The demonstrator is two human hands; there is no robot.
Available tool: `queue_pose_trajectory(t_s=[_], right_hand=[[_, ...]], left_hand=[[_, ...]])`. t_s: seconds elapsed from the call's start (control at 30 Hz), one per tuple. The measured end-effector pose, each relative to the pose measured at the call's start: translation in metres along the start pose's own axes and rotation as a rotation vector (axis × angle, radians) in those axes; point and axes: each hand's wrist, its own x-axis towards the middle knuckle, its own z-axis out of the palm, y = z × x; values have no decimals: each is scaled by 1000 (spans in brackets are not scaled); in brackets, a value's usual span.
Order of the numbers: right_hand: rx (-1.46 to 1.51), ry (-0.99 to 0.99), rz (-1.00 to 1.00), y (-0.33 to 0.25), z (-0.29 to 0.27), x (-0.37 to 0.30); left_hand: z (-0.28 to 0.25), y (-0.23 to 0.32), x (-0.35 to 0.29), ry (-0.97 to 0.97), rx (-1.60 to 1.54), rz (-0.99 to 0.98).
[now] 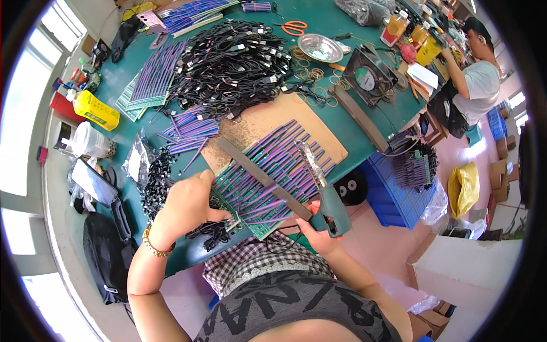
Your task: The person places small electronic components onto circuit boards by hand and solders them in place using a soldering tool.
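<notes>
The person's right grip (pixel 320 237) is closed around a green gun-shaped hand tool (pixel 335 208), its body standing up out of the fingers and its narrow metal nose (pixel 311 164) pointing away from the person, over the right part of the purple-blue strips (pixel 272 157). These strips fan out side by side across green circuit boards (pixel 263 227) at the near edge of the bench (pixel 194 256), directly between the two hands: the boards lie just left of the right grip and just right of the left one.

The left grip (pixel 185 204) is at the boards' left edge, fingers curled and thumb reaching toward the near left corner; whether it pinches anything there cannot be told, as the hand hides its own fingertips. A dark flat bar (pixel 262 178) lies slantwise across the strips, its near end just beside the right-hand fingers. Brown cardboard (pixel 319 128) lies partly under the strips and extends beyond them.

Small black parts (pixel 155 188) are heaped just beyond the left hand, with loose purple strips (pixel 191 128) farther off. Past the cardboard rises a large pile of black cables (pixel 228 68); to its right are a metal dish (pixel 320 48) and a black fan (pixel 367 77).
</notes>
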Motion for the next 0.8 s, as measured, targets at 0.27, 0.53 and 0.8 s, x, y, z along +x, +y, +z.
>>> queue_pose_trajectory(t_s=[0.27,0.53,0.8], right_hand=[[457,129,271,8,17,-5],[458,-103,235,0,-15,2],[282,68,74,-30,-42,51]], left_hand=[[-43,-4,-8,-135,-108,61],[-93,-57,-23,255,-1266,14],[-45,-91,-30,328,-2353,840]])
